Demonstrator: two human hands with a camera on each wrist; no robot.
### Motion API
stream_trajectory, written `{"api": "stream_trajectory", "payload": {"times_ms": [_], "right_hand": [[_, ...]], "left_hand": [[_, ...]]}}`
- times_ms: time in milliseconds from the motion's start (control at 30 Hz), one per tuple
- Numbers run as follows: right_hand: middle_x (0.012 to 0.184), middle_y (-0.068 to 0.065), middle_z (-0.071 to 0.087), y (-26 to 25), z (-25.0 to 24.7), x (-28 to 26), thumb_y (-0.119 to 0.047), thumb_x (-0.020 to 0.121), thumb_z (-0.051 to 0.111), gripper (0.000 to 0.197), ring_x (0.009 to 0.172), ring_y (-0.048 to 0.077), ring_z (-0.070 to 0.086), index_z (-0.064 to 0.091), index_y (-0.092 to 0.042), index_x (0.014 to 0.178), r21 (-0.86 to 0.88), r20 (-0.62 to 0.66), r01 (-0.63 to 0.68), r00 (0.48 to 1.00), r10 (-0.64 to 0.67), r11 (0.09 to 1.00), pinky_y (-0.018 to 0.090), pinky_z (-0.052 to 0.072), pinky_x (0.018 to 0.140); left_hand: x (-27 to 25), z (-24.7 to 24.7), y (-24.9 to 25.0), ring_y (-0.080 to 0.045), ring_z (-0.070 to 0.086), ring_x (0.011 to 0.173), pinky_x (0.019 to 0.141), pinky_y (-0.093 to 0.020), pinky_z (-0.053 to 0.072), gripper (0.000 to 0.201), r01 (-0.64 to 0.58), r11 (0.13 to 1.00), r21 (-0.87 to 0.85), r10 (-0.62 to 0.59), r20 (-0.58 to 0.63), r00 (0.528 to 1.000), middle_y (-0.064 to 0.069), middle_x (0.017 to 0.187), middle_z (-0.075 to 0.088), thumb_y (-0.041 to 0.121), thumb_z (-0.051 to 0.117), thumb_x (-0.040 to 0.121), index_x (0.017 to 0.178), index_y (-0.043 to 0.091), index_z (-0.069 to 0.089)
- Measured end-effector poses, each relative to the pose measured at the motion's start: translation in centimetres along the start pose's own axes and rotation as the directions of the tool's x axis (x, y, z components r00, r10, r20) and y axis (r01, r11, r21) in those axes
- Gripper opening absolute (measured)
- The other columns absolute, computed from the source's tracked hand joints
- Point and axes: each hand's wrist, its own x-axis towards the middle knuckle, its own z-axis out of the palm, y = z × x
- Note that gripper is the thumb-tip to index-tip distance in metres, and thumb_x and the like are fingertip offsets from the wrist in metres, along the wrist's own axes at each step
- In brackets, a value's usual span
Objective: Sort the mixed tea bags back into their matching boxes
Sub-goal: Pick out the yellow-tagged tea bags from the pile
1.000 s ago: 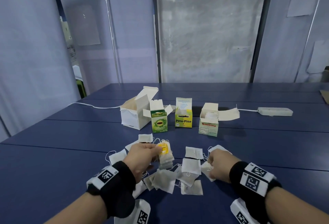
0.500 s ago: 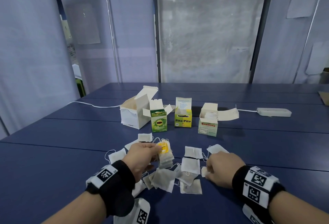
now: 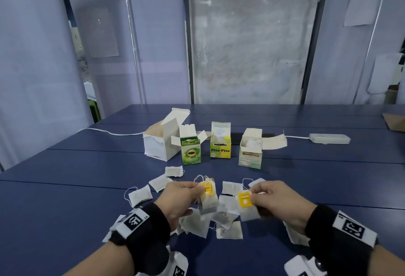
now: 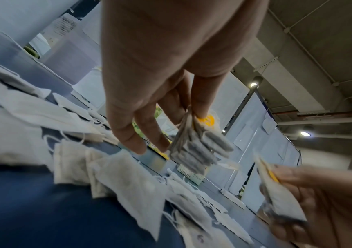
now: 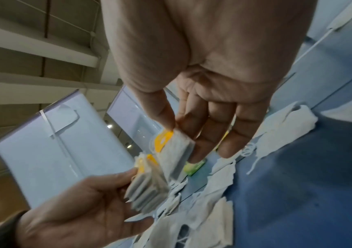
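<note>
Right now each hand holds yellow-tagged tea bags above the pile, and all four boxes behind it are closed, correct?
Not quite: the head view shows the boxes open, flaps up. The left hand does hold a yellow-tagged stack, the right hand one yellow-tagged bag.

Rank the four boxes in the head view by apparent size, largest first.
1. The plain white box, clearly the largest.
2. The Sambong box.
3. The Pito-Pito box and the green tea box look much alike; their raised flaps make ranking them unsure.
</note>
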Motion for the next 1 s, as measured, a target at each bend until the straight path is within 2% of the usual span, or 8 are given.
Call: {"api": "stream_trajectory", "payload": {"times_ms": [100, 200, 400, 533, 700, 767, 900, 1000], "right_hand": [[0.063, 0.001, 0.063, -0.9, 1.3, -0.4, -0.005, 0.087, 0.063, 0.015, 0.053, 0.008, 0.056, 0.068, -0.009, 0.073, 0.112, 0.063, 0.043, 0.997, -0.050, 0.993, 0.022, 0.047, 0.056], [0.068, -0.003, 0.066, -1.3, 2.6, -0.4, -0.012, 0.084, 0.070, 0.014, 0.060, 0.007, 0.055, 0.073, -0.015, 0.071, 0.134, 0.028, 0.078, 0.996, -0.083, 0.988, 0.021, 0.046, 0.059], [0.068, 0.008, 0.071, -1.1, 4.4, 0.4, -0.008, 0.080, 0.073, 0.013, 0.054, 0.002, 0.057, 0.075, -0.009, 0.067, 0.038, -0.162, 0.173, 0.973, -0.165, 0.984, 0.019, 0.050, 0.056], [0.063, 0.003, 0.071, -0.9, 5.0, 0.9, -0.011, 0.078, 0.070, 0.014, 0.054, 0.000, 0.059, 0.074, -0.011, 0.064, -0.057, -0.210, 0.172, 0.961, -0.180, 0.983, 0.022, 0.051, 0.059], [0.058, 0.000, 0.070, -1.0, 5.6, 1.4, -0.015, 0.074, 0.069, 0.015, 0.054, 0.006, 0.062, 0.073, -0.015, 0.060, -0.130, -0.255, 0.176, 0.945, -0.205, 0.976, 0.026, 0.054, 0.059], [0.060, 0.000, 0.070, -1.1, 5.9, 1.6, -0.014, 0.074, 0.070, 0.013, 0.056, 0.006, 0.062, 0.073, -0.014, 0.062, -0.132, -0.227, 0.181, 0.952, -0.208, 0.975, 0.027, 0.055, 0.061], [0.062, -0.004, 0.069, -0.8, 5.3, 1.3, -0.012, 0.078, 0.069, 0.015, 0.056, 0.004, 0.059, 0.072, -0.014, 0.064, -0.183, -0.158, 0.165, 0.968, -0.195, 0.969, 0.022, 0.052, 0.061], [0.075, -0.007, 0.070, -0.1, 4.2, 0.4, -0.021, 0.080, 0.069, 0.008, 0.067, 0.001, 0.061, 0.070, -0.020, 0.072, -0.447, 0.018, 0.155, 0.986, -0.164, 0.881, 0.010, 0.048, 0.062]], "left_hand": [[-0.5, 0.9, -0.1, -0.015, 0.059, 0.071, 0.068, -0.029, 0.040, 0.009, -0.004, 1.000, 0.018, 0.004, 0.037, 0.999, 0.000, 0.075, 0.070, 0.019, 0.065, 0.088, 0.085, 0.018, 0.074], [-1.0, 1.5, 0.0, -0.014, 0.057, 0.075, 0.071, -0.030, 0.040, 0.009, -0.024, 0.999, 0.021, 0.022, 0.064, 0.998, 0.002, 0.075, 0.068, 0.022, 0.067, 0.087, 0.088, 0.018, 0.076], [-1.9, 1.3, 0.2, -0.010, 0.064, 0.075, 0.077, -0.032, 0.041, 0.012, -0.067, 0.998, 0.020, 0.064, 0.123, 0.990, 0.004, 0.077, 0.072, 0.030, 0.070, 0.083, 0.089, 0.023, 0.078], [-2.0, 1.0, 0.0, -0.010, 0.067, 0.079, 0.079, -0.033, 0.042, 0.019, -0.077, 0.997, 0.017, 0.073, 0.161, 0.984, -0.002, 0.091, 0.075, 0.033, 0.066, 0.087, 0.095, 0.020, 0.077], [-2.2, 0.9, 0.0, -0.009, 0.064, 0.078, 0.076, -0.031, 0.041, 0.027, -0.057, 0.998, 0.017, 0.053, 0.181, 0.982, 0.001, 0.086, 0.072, 0.035, 0.058, 0.093, 0.092, 0.013, 0.073], [-2.2, 0.9, -0.1, -0.006, 0.063, 0.074, 0.070, -0.025, 0.041, 0.020, -0.090, 0.995, 0.046, 0.081, 0.163, 0.983, 0.000, 0.086, 0.073, 0.030, 0.061, 0.092, 0.093, 0.014, 0.074], [-1.8, 0.2, -0.2, -0.001, 0.062, 0.051, 0.043, -0.012, 0.042, 0.013, -0.094, 0.995, 0.032, 0.093, 0.039, 0.995, -0.003, 0.073, 0.070, 0.006, 0.061, 0.091, 0.089, 0.007, 0.073], [-1.3, -1.4, 0.0, -0.006, 0.061, 0.051, 0.046, -0.019, 0.043, 0.010, -0.044, 0.999, 0.004, 0.044, -0.017, 0.999, -0.004, 0.072, 0.069, 0.006, 0.061, 0.090, 0.091, 0.005, 0.072]]}}
